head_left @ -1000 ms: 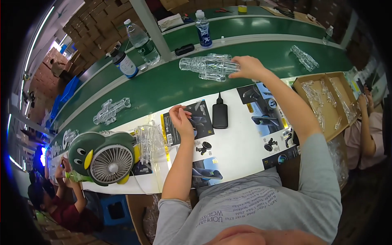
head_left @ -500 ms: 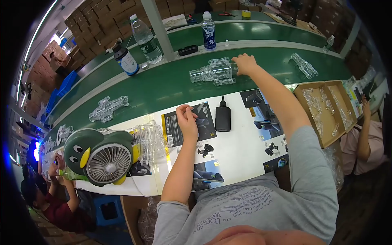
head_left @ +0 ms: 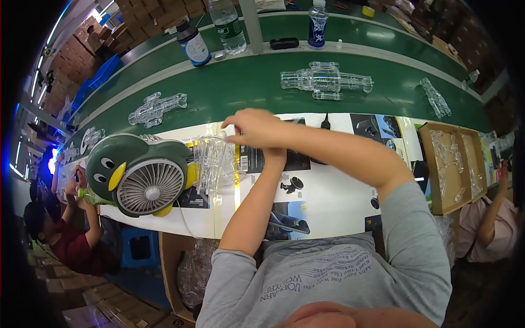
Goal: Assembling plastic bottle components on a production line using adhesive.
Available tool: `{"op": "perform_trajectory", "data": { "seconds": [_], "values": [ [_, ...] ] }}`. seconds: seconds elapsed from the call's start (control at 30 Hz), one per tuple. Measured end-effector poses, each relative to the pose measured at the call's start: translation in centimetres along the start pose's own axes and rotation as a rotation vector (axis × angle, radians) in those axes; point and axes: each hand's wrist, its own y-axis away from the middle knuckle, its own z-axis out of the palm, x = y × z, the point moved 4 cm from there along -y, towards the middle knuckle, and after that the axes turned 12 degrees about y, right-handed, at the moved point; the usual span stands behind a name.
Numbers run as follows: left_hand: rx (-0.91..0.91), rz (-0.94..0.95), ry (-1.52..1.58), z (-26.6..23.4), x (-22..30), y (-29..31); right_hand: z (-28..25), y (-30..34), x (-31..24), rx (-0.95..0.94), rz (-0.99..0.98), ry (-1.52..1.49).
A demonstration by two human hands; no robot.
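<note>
My right hand [head_left: 252, 127] reaches across to the left, its fingers apart and curved, with nothing seen in it. It is just beside a stack of clear plastic parts [head_left: 213, 164] next to the fan. My left hand [head_left: 275, 156] is mostly hidden beneath the right one; only the wrist area shows, so its fingers cannot be made out. On the green work surface [head_left: 235, 104] ahead lies a clear plastic assembly [head_left: 326, 81] with a long body and side tubes. A similar clear piece [head_left: 158, 109] lies to the left. My right forearm largely covers a black dropper bottle [head_left: 326, 122].
A green penguin-shaped fan [head_left: 147, 175] stands at left. To the right is a cardboard box [head_left: 428, 164] of clear parts. At the back are a blue-labelled bottle [head_left: 317, 26], a water bottle [head_left: 228, 28] and a dark bottle [head_left: 193, 45]. Other people sit on both sides.
My right hand has left the clear assembly on the green surface and swung left across my left hand. The assembly now shows a narrower section at its right end. The view has shifted.
</note>
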Motion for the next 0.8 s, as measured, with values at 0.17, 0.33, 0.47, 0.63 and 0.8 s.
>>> {"op": "perform_trajectory", "data": {
  "seconds": [0.17,0.33,0.47,0.63,0.8],
  "values": [
    [0.046,-0.645,0.554,2.6,2.0,-0.7,3.5,-1.7,1.9,-0.020,0.062,-0.202],
    [-0.034,-0.514,0.422,1.5,0.5,-0.4,0.7,-0.1,1.9,0.266,-0.026,-0.508],
    [0.026,-0.969,1.104,1.7,0.9,-0.2,-2.1,3.2,7.0,0.102,0.146,-0.560],
    [-0.108,-1.293,1.610,2.6,3.6,-0.6,-6.3,8.6,11.0,0.187,0.234,-0.148],
    [-0.084,-1.269,1.501,2.5,3.3,-0.9,-7.9,13.3,12.9,0.260,0.244,0.245]
  ]
}}
